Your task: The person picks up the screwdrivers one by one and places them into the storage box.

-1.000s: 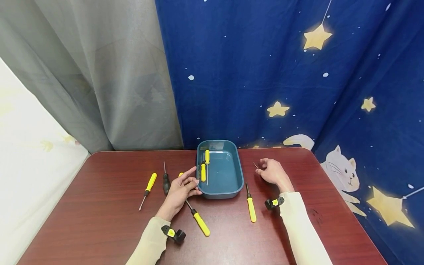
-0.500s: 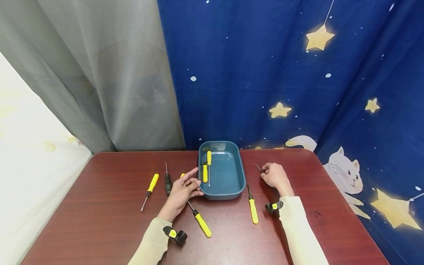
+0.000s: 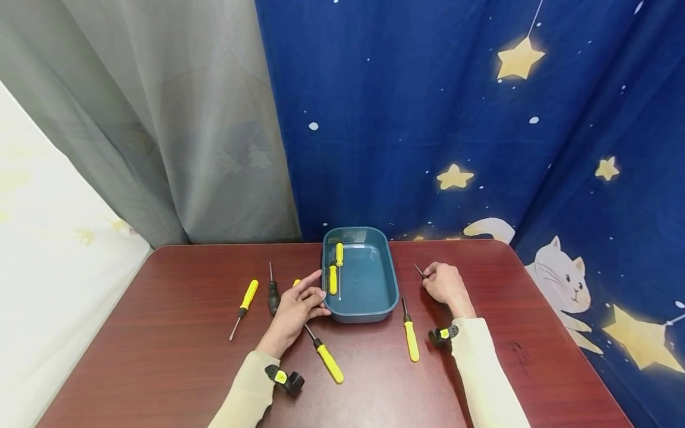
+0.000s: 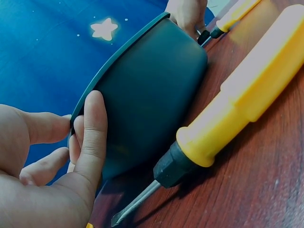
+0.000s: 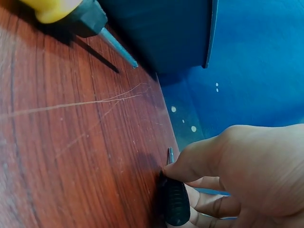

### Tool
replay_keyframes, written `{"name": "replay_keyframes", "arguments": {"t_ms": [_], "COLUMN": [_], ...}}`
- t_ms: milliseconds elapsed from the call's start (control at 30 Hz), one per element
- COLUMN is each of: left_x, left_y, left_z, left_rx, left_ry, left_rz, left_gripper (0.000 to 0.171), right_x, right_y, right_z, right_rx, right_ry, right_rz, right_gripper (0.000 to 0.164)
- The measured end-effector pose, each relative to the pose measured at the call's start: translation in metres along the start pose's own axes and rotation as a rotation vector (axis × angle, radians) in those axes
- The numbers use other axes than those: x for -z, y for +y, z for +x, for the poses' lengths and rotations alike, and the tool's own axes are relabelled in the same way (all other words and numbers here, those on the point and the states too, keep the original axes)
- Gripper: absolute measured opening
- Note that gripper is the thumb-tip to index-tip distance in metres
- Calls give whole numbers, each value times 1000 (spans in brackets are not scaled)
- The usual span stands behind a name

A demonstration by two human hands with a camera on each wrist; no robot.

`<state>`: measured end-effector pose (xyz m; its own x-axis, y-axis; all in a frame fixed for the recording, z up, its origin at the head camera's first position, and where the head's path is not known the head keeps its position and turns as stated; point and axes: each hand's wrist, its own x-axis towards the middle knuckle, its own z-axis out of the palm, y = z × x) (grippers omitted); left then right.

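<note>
With thumb and fingers, my left hand [image 3: 291, 312] pinches the left rim of a teal plastic bin [image 3: 369, 279]; its outer wall [image 4: 147, 85] shows in the left wrist view. Two yellow-handled screwdrivers [image 3: 333, 279] lie inside along the left wall. Right of the bin, my right hand [image 3: 445, 284] grips a small screwdriver with a ribbed black handle [image 5: 176, 202], low over the table. Its shaft points away toward the far edge; in the head view the hand hides most of the handle.
A yellow screwdriver [image 3: 411, 342] lies between bin and right arm, another [image 3: 329, 361] beside the left wrist. Farther left are a black-handled screwdriver [image 3: 273, 297] and a yellow one [image 3: 248, 294]. A yellow handle end [image 3: 296, 283] peeks out behind the left hand. Curtains hang behind the table.
My right hand has closed its fingers round the black-handled screwdriver, whose shaft has shifted slightly. The left hand stays at the bin's rim. The head view has moved a little.
</note>
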<state>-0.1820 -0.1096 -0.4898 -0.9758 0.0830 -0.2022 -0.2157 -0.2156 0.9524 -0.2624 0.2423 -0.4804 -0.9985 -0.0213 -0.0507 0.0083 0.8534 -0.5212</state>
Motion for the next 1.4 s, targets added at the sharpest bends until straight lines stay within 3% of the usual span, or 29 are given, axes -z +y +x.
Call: {"name": "replay_keyframes", "arguments": {"t_ms": [300, 600, 833, 1167, 1400], "left_x": [2, 3, 3, 2, 1], "left_y": [0, -2, -2, -1, -1], "left_z": [0, 0, -1, -1, 0], "left_rx": [0, -3, -2, -3, -2], "left_ry": [-3, -6, -9, 0, -9], "left_rz": [5, -6, -2, 4, 0], "left_gripper": [55, 56, 55, 54, 55], "right_x": [0, 2, 5, 5, 6], "right_y": [2, 2, -5, -12, -19], "right_z": [2, 3, 2, 2, 2], "right_rx": [15, 51, 95, 124, 104], "right_ry": [7, 79, 130, 178, 151], "right_rz": [26, 67, 156, 249, 392], "right_gripper": [16, 20, 26, 21, 23]}}
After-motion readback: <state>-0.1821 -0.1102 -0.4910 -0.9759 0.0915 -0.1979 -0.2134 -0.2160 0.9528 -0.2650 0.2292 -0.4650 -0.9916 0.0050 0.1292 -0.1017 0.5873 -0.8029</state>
